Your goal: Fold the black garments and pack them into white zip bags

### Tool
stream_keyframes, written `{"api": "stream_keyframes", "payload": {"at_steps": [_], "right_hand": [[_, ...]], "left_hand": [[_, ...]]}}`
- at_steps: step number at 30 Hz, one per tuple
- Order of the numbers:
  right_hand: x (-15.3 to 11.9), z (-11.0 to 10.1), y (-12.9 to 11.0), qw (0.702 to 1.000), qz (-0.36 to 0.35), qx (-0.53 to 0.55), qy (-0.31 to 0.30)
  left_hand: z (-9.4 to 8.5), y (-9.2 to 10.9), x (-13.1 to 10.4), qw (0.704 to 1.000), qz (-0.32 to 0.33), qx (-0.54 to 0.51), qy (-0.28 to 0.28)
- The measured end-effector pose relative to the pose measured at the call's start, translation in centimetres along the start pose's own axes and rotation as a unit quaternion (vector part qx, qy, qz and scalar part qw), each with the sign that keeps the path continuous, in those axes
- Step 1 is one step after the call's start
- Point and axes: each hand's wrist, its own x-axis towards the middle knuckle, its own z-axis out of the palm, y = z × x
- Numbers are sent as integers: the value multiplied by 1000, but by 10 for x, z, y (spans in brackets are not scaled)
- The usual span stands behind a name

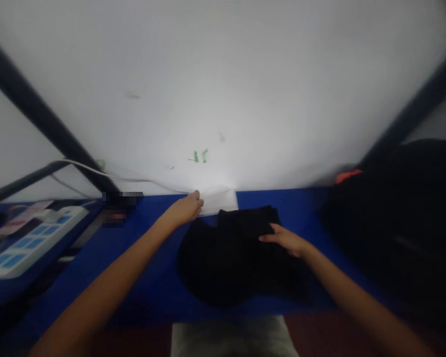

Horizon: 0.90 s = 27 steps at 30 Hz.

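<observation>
A heap of black cloth (230,263) lies crumpled across the middle of the blue surface. My right hand (284,239) grips its upper right part, the thumb and fingers closed on the fabric. Behind the cloth, against the wall, is a pale white object (221,201), too washed out to name. My left hand (188,207) is at that object's left edge with the fingers curled in. Whatever those fingers hold, if anything, is hidden.
At the left lies a white power strip (40,240) with blue socket panels. A white cable (134,179) runs along the wall (282,99). Dark slanted posts (44,109) frame both sides. A large black mass (405,223) with an orange bit (348,175) fills the right.
</observation>
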Motion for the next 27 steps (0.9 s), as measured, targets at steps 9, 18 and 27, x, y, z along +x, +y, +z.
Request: {"api": "stream_keyframes", "payload": {"at_steps": [9,18,27], "right_hand": [[-4,3,-6,1000,-28,-7,-4],[-35,27,-29,989,-52,131,45],[-42,43,-20,999,-35,-20,-18]], "left_hand": [[-27,40,-17,997,-36,58,26],[-27,113,-40,997,57,39,45],[0,141,-43,942,133,2,308]]}}
